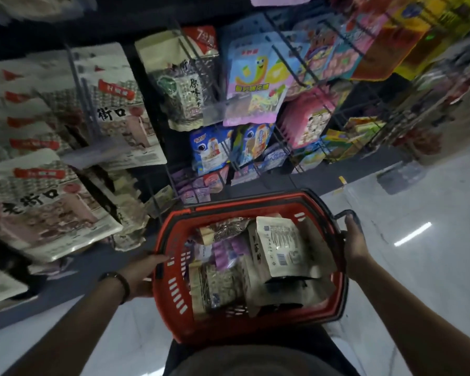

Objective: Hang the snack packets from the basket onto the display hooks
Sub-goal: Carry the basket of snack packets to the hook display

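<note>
Display rack (158, 147): beyond the basket's far rim; dark wire frame crowded with hanging packets (255, 85); blurred toward the right.
Floor (418, 267): pale and glossy, open to the right of the basket. This looks like the best room for setting it down.
Basket (174, 302): red plastic, carried between both hands, far rim close under the rack's lower rows; black handle (343, 213) at the right rim.
Snack packets (228, 280): all heaped inside the basket, none in hand.
Top packet (282, 248): beige, printed back up, in the basket's right half; long axis runs roughly from near rim to far rim.
Right hand (354, 240): at the basket's right rim, fingers curled over the edge, gripping it.
Left hand (141, 270): against the basket's left outer wall, one finger straight along it. Whether the others hook underneath — cannot tell.
Display hooks (285, 50): thin wire prongs above and beyond the basket's far rim; free ones not clear.
Key relation: top packet sits just inward of the right hand, nearer it than the left; hooks lie up and forward.
Judgement: both hands are taken by the basket, so one must release — or the basket go down — before a packet lifts. Large packets overhanging left of the basket could snag.
</note>
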`<act>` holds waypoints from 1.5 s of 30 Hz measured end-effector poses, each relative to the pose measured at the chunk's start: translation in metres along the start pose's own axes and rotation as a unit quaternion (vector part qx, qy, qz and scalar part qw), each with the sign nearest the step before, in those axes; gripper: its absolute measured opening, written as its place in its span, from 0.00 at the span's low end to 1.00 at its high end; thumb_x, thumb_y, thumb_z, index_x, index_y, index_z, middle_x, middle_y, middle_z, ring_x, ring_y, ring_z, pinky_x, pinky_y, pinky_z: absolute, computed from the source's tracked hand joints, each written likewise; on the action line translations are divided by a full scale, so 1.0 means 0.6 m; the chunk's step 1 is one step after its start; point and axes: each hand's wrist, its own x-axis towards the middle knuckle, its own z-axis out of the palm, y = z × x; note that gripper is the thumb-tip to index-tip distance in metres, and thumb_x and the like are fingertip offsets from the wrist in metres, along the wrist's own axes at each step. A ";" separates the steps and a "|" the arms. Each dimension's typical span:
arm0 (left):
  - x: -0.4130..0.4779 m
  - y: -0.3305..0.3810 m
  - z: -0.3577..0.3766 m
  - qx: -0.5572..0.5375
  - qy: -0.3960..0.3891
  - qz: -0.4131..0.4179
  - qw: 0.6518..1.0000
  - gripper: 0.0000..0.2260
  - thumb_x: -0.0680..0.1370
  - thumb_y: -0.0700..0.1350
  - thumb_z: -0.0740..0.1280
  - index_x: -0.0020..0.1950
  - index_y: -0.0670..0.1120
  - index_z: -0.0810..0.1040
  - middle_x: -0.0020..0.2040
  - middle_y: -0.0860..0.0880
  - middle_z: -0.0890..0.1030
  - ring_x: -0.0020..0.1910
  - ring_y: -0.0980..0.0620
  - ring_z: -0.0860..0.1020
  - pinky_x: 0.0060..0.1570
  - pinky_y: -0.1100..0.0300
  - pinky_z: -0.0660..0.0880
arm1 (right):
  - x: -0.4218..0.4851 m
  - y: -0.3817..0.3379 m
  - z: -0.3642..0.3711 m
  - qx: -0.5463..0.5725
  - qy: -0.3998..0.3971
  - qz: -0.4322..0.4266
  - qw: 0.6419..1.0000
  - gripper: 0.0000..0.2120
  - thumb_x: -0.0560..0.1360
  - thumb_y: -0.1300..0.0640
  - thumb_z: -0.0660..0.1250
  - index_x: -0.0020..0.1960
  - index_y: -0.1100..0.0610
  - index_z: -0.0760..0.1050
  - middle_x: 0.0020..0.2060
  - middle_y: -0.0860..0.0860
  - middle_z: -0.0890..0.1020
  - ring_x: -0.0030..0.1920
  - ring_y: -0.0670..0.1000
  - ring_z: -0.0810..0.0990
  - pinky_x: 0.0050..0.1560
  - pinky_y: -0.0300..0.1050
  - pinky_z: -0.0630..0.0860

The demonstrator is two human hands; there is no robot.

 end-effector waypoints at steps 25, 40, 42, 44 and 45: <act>0.427 -0.177 0.334 -0.026 0.156 -0.098 0.983 0.26 0.68 0.54 0.79 0.63 0.50 0.79 0.55 0.41 0.85 0.55 0.37 0.83 0.46 0.48 0.77 | 0.532 0.184 -0.061 -0.216 -0.041 0.131 0.967 0.09 0.84 0.57 0.69 0.54 0.62 0.84 0.34 0.55 0.85 0.35 0.55 0.83 0.53 0.54 0.79; 0.724 -0.271 0.377 0.086 0.206 -0.011 0.975 0.13 0.72 0.56 0.75 0.49 0.49 0.84 0.49 0.42 0.88 0.48 0.40 0.86 0.56 0.41 0.84 | 0.844 0.405 -0.067 -0.315 -0.077 0.042 0.945 0.21 0.62 0.41 0.76 0.45 0.55 0.86 0.51 0.61 0.89 0.50 0.60 0.87 0.61 0.67 0.84; 0.734 -0.266 0.382 0.102 0.215 0.017 0.971 0.26 0.68 0.60 0.74 0.58 0.44 0.85 0.52 0.41 0.88 0.48 0.41 0.86 0.54 0.44 0.84 | 0.844 0.396 -0.054 -0.363 -0.082 0.015 0.928 0.30 0.59 0.37 0.74 0.52 0.57 0.86 0.50 0.58 0.89 0.51 0.62 0.87 0.61 0.64 0.84; 0.721 -0.253 0.388 0.127 0.192 0.020 0.973 0.31 0.72 0.60 0.76 0.67 0.41 0.81 0.60 0.39 0.85 0.50 0.42 0.85 0.52 0.49 0.82 | 0.821 0.382 -0.049 -0.436 -0.086 -0.006 0.896 0.29 0.66 0.40 0.73 0.57 0.59 0.83 0.52 0.58 0.87 0.51 0.62 0.85 0.60 0.59 0.84; 0.719 -0.248 0.391 0.147 0.196 0.031 0.969 0.37 0.71 0.64 0.77 0.72 0.42 0.78 0.67 0.38 0.82 0.56 0.40 0.83 0.56 0.48 0.81 | 0.805 0.377 -0.049 -0.464 -0.081 -0.029 0.882 0.23 0.71 0.43 0.72 0.56 0.60 0.82 0.53 0.59 0.86 0.51 0.62 0.84 0.59 0.56 0.83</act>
